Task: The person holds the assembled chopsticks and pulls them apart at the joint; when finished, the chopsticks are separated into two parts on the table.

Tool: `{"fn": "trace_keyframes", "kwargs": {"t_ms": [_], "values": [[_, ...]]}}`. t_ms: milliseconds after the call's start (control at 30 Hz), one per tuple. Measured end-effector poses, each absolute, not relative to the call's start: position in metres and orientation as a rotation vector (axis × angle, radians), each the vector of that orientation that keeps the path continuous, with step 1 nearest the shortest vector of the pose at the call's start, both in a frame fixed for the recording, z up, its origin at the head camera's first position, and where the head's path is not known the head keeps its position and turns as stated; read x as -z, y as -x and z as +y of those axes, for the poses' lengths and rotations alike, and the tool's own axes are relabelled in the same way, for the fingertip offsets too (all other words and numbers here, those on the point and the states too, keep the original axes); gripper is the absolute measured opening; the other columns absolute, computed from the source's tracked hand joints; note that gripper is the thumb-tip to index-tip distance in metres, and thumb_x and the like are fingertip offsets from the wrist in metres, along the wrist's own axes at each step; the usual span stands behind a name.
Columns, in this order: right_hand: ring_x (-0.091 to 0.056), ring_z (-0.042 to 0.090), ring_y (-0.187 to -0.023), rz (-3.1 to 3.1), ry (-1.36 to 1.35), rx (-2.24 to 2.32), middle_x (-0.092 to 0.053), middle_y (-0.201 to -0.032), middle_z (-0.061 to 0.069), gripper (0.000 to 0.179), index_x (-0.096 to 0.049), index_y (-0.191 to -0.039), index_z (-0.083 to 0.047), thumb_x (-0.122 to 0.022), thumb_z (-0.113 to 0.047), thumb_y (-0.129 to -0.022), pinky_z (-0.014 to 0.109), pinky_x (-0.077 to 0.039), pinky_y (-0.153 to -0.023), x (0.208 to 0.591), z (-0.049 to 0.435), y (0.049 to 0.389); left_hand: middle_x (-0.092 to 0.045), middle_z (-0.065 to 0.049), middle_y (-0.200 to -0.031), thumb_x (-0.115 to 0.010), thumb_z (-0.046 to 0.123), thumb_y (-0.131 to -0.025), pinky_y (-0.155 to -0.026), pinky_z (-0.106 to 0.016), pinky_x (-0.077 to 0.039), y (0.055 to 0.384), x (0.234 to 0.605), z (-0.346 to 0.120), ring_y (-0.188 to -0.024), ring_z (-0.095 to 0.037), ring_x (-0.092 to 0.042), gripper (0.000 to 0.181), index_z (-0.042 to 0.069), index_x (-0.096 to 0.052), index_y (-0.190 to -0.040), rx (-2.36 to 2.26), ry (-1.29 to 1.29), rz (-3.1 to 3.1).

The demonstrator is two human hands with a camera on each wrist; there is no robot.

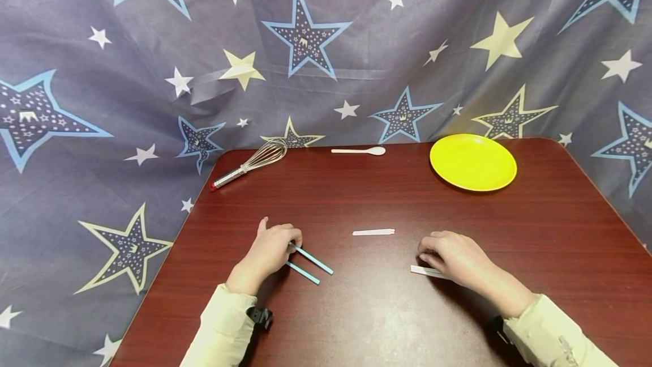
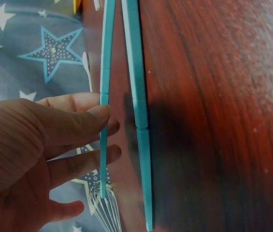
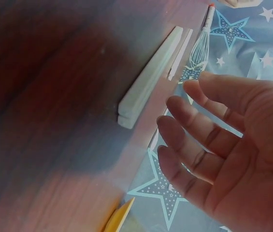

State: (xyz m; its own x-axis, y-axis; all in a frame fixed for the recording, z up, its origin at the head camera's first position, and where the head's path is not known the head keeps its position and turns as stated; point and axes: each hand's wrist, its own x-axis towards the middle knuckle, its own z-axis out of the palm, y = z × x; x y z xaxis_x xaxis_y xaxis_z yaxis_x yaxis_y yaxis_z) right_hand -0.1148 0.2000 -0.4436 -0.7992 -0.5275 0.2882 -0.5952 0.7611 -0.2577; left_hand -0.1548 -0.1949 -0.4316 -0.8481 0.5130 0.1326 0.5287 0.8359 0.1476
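My left hand [image 1: 272, 248] pinches one light-blue chopstick [image 2: 105, 72] between thumb and fingers. A second light-blue chopstick [image 2: 139, 106] lies on the table alongside it, clear of the fingers in the left wrist view. At the right, my right hand [image 1: 458, 256] hovers with its fingers loosely bent and nothing in them. Just beneath it lies a pair of short white sticks [image 3: 148, 82], side by side; in the head view the hand hides their far end. Between the hands lies another slim pair of white sticks [image 1: 373, 232].
Along the back of the dark red wooden table [image 1: 356, 197] lie a wire whisk [image 1: 262, 154] at left, a white spoon [image 1: 364, 151] in the middle and a yellow plate [image 1: 474, 163] at right. A star-patterned curtain [image 1: 336, 95] hangs behind the back edge.
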Motion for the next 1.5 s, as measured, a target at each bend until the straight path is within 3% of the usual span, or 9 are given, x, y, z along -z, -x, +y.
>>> {"fn": "trace_keyframes", "kwargs": {"t_ms": [600, 933, 1133, 1200, 1333, 1433, 1500], "values": [[-0.056, 0.005, -0.068, -2.758, -0.900, -0.490, -0.057, -0.076, -0.016, 0.016, -0.067, -0.081, -0.024, -0.079, -0.014, -0.079, 0.030, -0.047, -0.060, 0.444, 0.199, 0.116, -0.050, 0.010, -0.064, -0.070, -0.017, -0.070, -0.104, -0.066, -0.027, 0.162, 0.431, -0.199, -0.066, -0.006, -0.052, 0.036, 0.014, -0.053, -0.073, 0.519, 1.008, -2.902], [-0.054, 0.004, -0.067, -2.755, -0.891, -0.495, -0.056, -0.075, -0.016, 0.016, -0.067, -0.080, -0.024, -0.079, -0.014, -0.079, 0.029, -0.046, -0.058, 0.442, 0.199, 0.116, -0.057, 0.006, -0.072, -0.071, -0.011, -0.078, -0.108, -0.060, -0.025, 0.160, 0.427, -0.188, -0.076, -0.011, -0.060, 0.029, 0.012, -0.053, -0.078, 0.696, 1.017, -2.947], [-0.054, 0.004, -0.067, -2.766, -0.899, -0.499, -0.056, -0.076, -0.016, 0.016, -0.067, -0.081, -0.025, -0.079, -0.014, -0.080, 0.030, -0.046, -0.059, 0.443, 0.200, 0.116, -0.059, 0.006, -0.073, -0.073, -0.005, -0.079, -0.107, -0.057, -0.031, 0.159, 0.426, -0.180, -0.080, -0.014, -0.063, 0.027, 0.013, -0.054, -0.077, 0.726, 1.005, -2.949], [-0.054, 0.004, -0.068, -2.767, -0.899, -0.500, -0.056, -0.077, -0.016, 0.016, -0.067, -0.081, -0.025, -0.079, -0.014, -0.080, 0.030, -0.047, -0.059, 0.443, 0.200, 0.116, -0.060, 0.006, -0.075, -0.074, -0.003, -0.079, -0.105, -0.056, -0.034, 0.158, 0.426, -0.178, -0.082, -0.015, -0.063, 0.026, 0.014, -0.054, -0.077, 0.724, 0.994, -2.948], [-0.054, 0.004, -0.067, -2.768, -0.899, -0.500, -0.056, -0.076, -0.016, 0.016, -0.067, -0.081, -0.025, -0.079, -0.014, -0.080, 0.030, -0.046, -0.059, 0.443, 0.200, 0.116, -0.060, 0.008, -0.077, -0.075, 0.003, -0.081, -0.089, -0.043, -0.048, 0.157, 0.425, -0.173, -0.081, -0.015, -0.061, 0.024, 0.016, -0.055, -0.078, 0.689, 0.968, -2.948], [-0.054, 0.004, -0.067, -2.769, -0.901, -0.501, -0.056, -0.076, -0.016, 0.016, -0.067, -0.081, -0.024, -0.079, -0.014, -0.080, 0.029, -0.046, -0.059, 0.443, 0.200, 0.116, -0.059, 0.009, -0.077, -0.075, 0.006, -0.081, -0.074, -0.035, -0.048, 0.155, 0.424, -0.168, -0.078, -0.013, -0.058, 0.024, 0.018, -0.054, -0.078, 0.658, 0.960, -2.938], [-0.054, 0.003, -0.067, -2.767, -0.902, -0.502, -0.056, -0.076, -0.017, 0.016, -0.067, -0.081, -0.025, -0.079, -0.013, -0.079, 0.029, -0.046, -0.059, 0.443, 0.200, 0.116, -0.058, 0.010, -0.077, -0.075, 0.006, -0.081, -0.072, -0.032, -0.047, 0.154, 0.424, -0.165, -0.076, -0.011, -0.056, 0.024, 0.018, -0.054, -0.078, 0.660, 0.959, -2.927]]}}
